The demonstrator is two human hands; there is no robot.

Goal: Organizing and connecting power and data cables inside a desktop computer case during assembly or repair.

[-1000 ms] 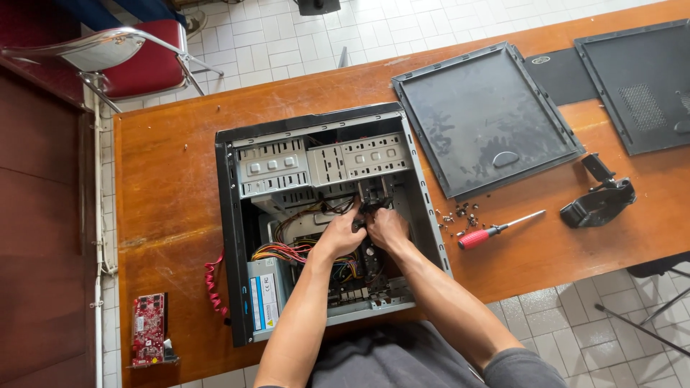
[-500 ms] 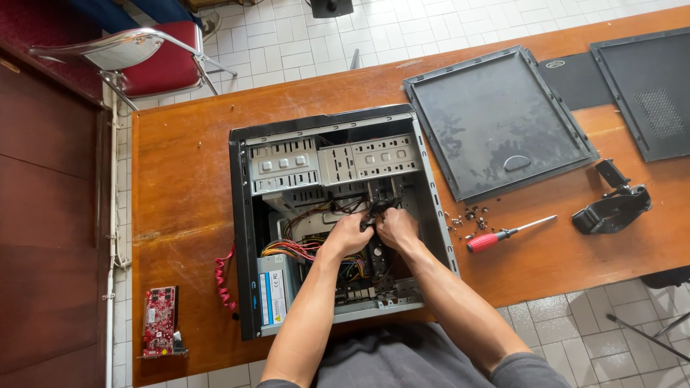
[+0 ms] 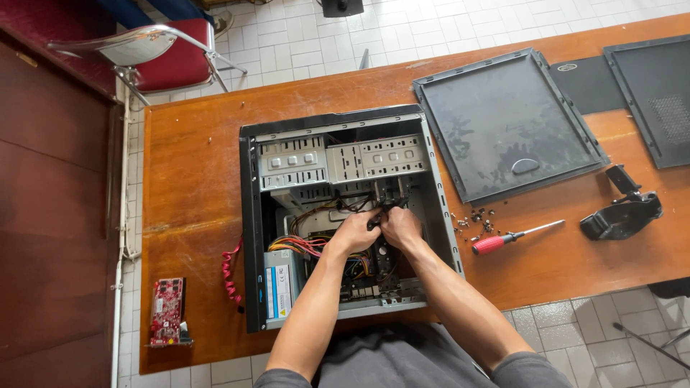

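Leftmost, at the lower left of the frame, a red circuit card [image 3: 167,312] lies on the wooden table [image 3: 194,187], and a coiled red cable [image 3: 230,275] hangs just beside the open computer case [image 3: 248,237] at centre. Inside the case, the left hand [image 3: 352,233] and the right hand [image 3: 399,227] meet over a black cable connector [image 3: 379,215] near the middle of the frame, below the grey drive bays [image 3: 343,161]. Both hands have fingers pinched shut on that connector, which sits among dark wires; its exact seat is hidden by the fingers. Judging by this, a steady straight pull or push on the plug body, not on the wires, would suit the work best, with the bundled coloured wires [image 3: 305,246] kept aside. Further right, loose screws [image 3: 476,218] and a red-handled screwdriver [image 3: 512,237] lie on the table below a dusty side panel [image 3: 507,122], with a black bracket [image 3: 622,213] at the far right.
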